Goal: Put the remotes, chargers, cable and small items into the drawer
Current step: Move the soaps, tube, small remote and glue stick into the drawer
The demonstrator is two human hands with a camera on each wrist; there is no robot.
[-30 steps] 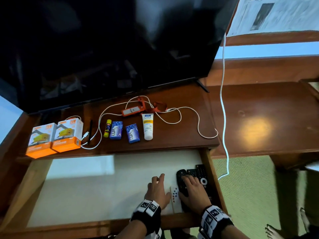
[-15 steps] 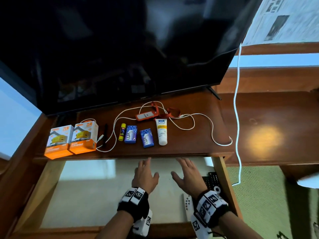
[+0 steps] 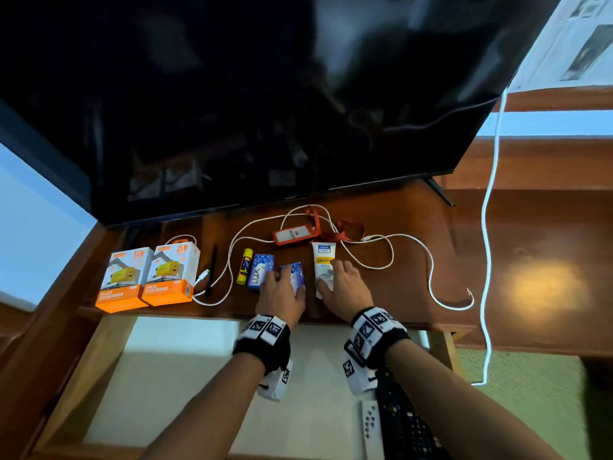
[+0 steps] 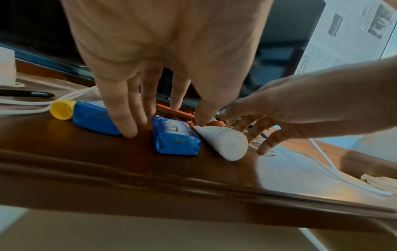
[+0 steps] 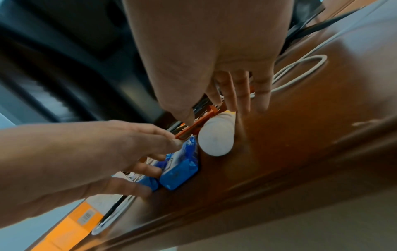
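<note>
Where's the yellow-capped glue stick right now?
Head view: the yellow-capped glue stick lies on the brown wooden shelf, left of the blue soap packet, beside the white cable.

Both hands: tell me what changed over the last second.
Both left the remotes in the drawer and reached up to the shelf. The left hand now spreads over a blue soap packet, the right hand over the white tube; neither grips yet. Everything else stayed put.
</note>
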